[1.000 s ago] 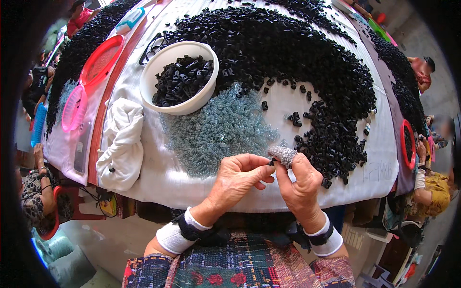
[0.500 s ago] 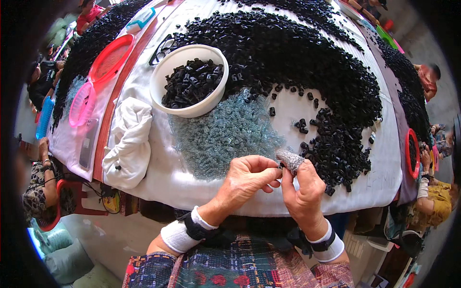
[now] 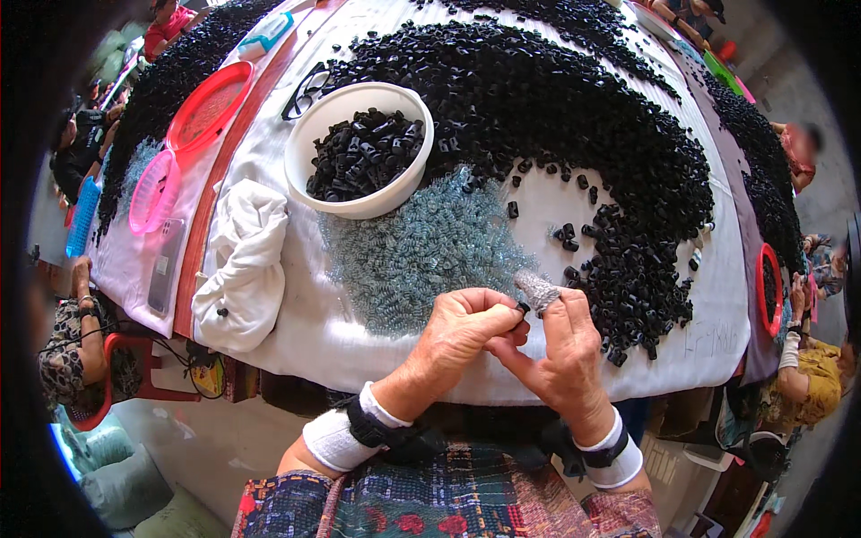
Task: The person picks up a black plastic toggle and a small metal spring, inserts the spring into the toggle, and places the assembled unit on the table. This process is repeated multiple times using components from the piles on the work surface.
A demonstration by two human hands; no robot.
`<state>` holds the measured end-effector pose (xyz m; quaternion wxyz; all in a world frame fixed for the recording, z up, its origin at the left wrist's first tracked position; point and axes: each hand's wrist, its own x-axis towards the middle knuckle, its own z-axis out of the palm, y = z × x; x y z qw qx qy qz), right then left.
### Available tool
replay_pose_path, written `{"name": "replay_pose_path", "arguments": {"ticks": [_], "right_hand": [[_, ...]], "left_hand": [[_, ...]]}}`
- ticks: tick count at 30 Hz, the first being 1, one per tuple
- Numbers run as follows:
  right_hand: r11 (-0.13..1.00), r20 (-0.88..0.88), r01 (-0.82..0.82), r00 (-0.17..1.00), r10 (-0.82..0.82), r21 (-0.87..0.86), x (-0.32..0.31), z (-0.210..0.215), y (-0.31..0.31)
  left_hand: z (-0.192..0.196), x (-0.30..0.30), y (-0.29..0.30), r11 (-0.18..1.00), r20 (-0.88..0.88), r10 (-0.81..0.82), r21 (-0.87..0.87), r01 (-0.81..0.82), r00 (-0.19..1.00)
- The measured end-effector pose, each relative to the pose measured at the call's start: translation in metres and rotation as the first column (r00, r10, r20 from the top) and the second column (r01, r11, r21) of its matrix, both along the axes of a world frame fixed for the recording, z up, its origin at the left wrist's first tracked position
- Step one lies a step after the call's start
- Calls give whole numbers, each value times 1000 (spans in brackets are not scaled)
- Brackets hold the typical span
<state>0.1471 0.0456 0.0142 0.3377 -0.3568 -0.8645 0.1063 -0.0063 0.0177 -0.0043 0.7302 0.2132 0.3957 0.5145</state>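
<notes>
My left hand (image 3: 462,330) is closed in a pinch over the near edge of the white-covered table. Between its thumb and forefinger sits a small black plastic part (image 3: 522,308), partly hidden by the fingers. Just right of it is my right hand (image 3: 565,345), its forefinger wrapped in a grey, rough-textured cover. The wrapped finger reaches up beside the part, and the thumb is apart from it, low by the left fingers. Beyond my hands lies a heap of small clear-bluish springs (image 3: 421,255). Loose black plastic parts (image 3: 641,287) spread to the right of it.
A white bowl (image 3: 300,184) of black parts stands behind the springs, with eyeglasses (image 3: 309,90) beside it. A crumpled white cloth (image 3: 242,269) lies at left. Red (image 3: 175,134) and pink baskets (image 3: 134,202) and a phone (image 3: 164,269) sit further left. Other people work around neighbouring tables.
My right thumb and forefinger have come apart from their pinch; the wrapped finger has risen and straightened. The black part now shows at my left fingertips.
</notes>
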Motion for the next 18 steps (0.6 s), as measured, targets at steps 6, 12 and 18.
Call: {"name": "replay_pose_path", "arguments": {"ticks": [6,12,18], "right_hand": [[1000,28,-26,999,27,-3,-4,0,-6],[999,87,-14,996,12,31,-1,-3,-8],[999,60,-32,998,31,20,-2,-3,-5]], "left_hand": [[-2,0,-3,1000,-64,6,9,-5,998],[5,-2,-4,999,-176,-50,-30,46,983],[0,-3,-5,998,-230,-57,3,60,972]]}}
